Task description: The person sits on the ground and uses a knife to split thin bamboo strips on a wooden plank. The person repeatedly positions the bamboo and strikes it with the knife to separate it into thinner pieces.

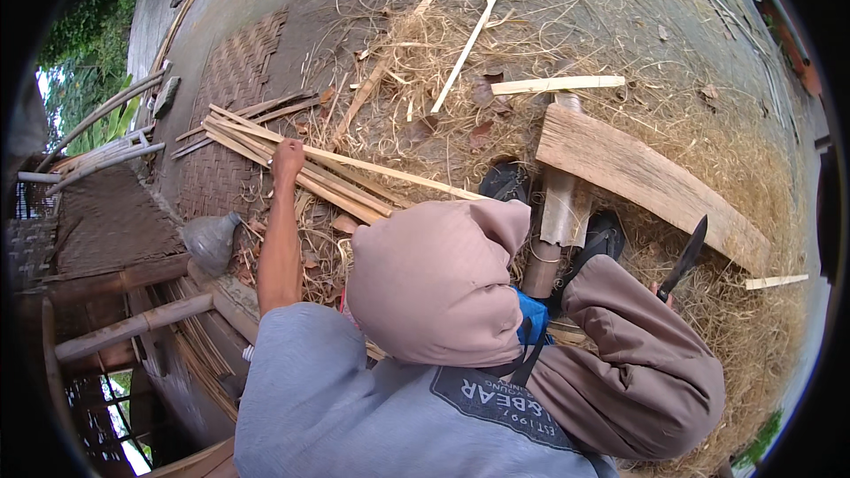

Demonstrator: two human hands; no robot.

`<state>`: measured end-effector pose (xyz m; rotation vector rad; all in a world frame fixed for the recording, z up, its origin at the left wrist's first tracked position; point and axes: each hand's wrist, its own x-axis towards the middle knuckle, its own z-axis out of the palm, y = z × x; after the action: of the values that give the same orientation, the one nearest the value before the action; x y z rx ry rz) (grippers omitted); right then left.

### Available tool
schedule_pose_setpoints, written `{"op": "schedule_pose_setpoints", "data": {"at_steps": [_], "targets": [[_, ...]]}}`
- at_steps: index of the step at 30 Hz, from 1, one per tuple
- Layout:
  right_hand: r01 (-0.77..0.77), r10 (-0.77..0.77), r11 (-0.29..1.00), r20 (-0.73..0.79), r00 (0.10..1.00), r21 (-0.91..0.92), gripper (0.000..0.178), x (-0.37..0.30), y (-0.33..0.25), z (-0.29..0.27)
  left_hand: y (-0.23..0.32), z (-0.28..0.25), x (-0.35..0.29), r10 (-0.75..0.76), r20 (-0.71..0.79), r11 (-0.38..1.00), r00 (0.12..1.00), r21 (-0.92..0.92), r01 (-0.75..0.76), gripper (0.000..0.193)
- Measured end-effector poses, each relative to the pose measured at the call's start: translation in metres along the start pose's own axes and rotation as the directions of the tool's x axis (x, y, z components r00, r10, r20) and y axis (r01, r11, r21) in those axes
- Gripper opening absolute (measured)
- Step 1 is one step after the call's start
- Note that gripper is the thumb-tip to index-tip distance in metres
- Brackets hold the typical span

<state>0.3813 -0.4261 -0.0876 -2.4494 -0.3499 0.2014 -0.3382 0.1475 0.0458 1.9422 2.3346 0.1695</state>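
headline: left hand on strips, right hand on knife; plank at about three o'clock

head view: the left hand [288, 159], at ten o'clock, is clenched on a bundle of pale bamboo strips [341, 193]; the count inside the fist cannot be told. the strips extend to both sides of the fist, fanning apart beyond it.
the right hand [668, 300], between three and four o'clock, is largely hidden behind the brown trouser leg [637, 350]; the visible fingers grasp the handle end of a dark-bladed knife [688, 254], its tip toward two o'clock.
the thick wooden plank [642, 179], near three o'clock, overlies a pole [542, 270] standing out between the feet. a loose strip [558, 85] lies between one and two o'clock. curled shavings [744, 164] cover the ground around the plank. a woven mat [232, 80] lies at ten o'clock, a grey container [211, 242] at nine.
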Motion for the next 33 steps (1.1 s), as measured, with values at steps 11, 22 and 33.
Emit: {"op": "schedule_pose_setpoints", "data": {"at_steps": [11,22,33], "targets": [[0.078,-0.077,0.994,0.015,0.997,-0.07,0.044,0.007,-0.008,0.021,0.208,0.11,-0.179,0.069,0.618,0.714,0.783,-0.579,0.394,0.069],[0.09,-0.082,0.988,0.074,0.994,-0.123,0.048,0.003,-0.045,0.05,0.247,0.167,-0.116,0.058,0.832,0.287,0.552,-0.544,0.788,0.042],[0.008,-0.012,0.995,0.043,0.999,0.099,0.046,0.004,-0.102,0.04,0.212,0.144,-0.065,0.018,0.783,-0.081,0.621,-0.618,0.782,0.033]]}}
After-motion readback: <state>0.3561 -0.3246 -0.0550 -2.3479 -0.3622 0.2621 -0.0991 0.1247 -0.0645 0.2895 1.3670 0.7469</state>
